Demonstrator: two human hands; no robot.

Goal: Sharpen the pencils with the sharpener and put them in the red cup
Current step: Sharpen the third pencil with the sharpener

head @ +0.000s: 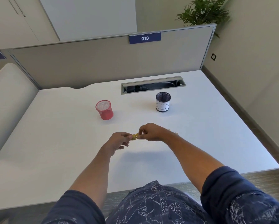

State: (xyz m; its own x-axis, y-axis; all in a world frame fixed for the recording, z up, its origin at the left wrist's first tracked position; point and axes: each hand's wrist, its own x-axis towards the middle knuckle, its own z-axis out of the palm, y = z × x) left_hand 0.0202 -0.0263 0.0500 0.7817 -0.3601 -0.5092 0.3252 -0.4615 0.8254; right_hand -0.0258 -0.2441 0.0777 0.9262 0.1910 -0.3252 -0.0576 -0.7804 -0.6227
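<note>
Item: small yellow plastic sharpener [134,136], pinched in your left hand [117,141]; right hand [151,132] closed on something hidden, presumably a pencil. Red mesh cup [104,109] beyond, well apart. Risk: twisting askew may snap the lead.

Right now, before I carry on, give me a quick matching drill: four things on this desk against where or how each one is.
Things:
1. red cup
2. cup marked BIN
3. yellow sharpener
4. cable hatch

Places or states:
A. open, at the desk's far edge
B. pinched between both hands
C. standing far left of the hands
D. standing far right of the hands

Pairs: 1-C, 2-D, 3-B, 4-A
</note>
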